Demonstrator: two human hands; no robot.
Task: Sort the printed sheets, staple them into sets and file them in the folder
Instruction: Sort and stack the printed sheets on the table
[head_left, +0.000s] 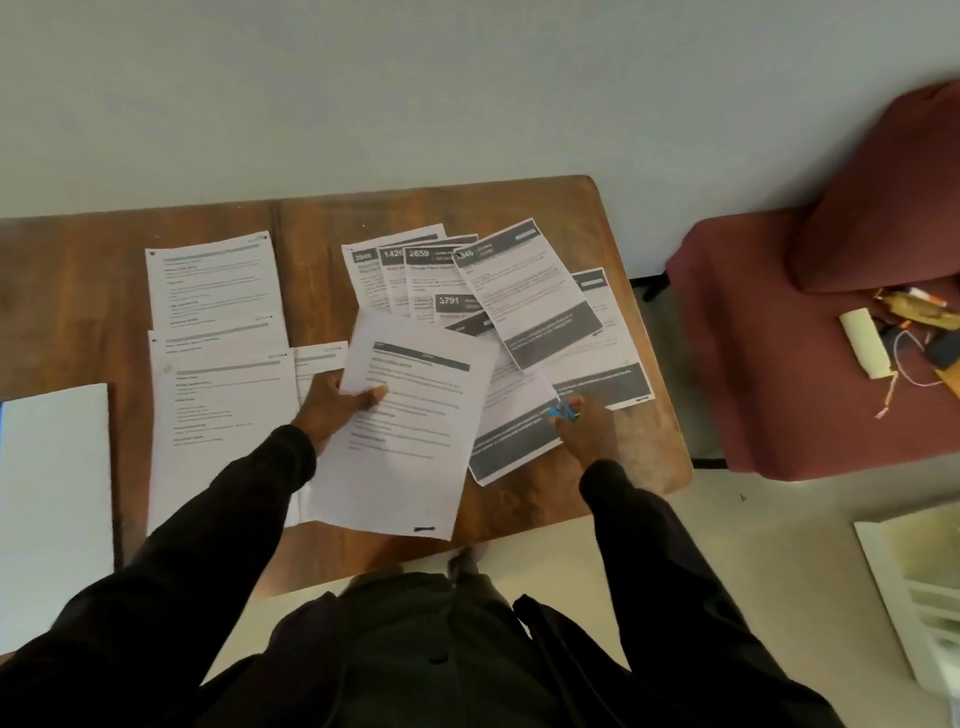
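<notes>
Printed sheets lie spread over a wooden table (104, 291). My left hand (332, 408) pinches the left edge of one white sheet (410, 431), lifted and tilted above the table. My right hand (584, 428) rests on the right pile and grips a small blue object (563, 412); what it is cannot be told. Beneath it fan out several sheets with dark banners and numbers (524, 296). To the left lies a group of light-headed sheets (215, 338). A white folder with a blue edge (54, 499) sits at the table's far left.
A maroon armchair (779, 338) stands to the right of the table, holding a white roll (865, 348) and loose wires. A pale wall backs the table. A white shelf unit (919, 582) is at the lower right on the light floor.
</notes>
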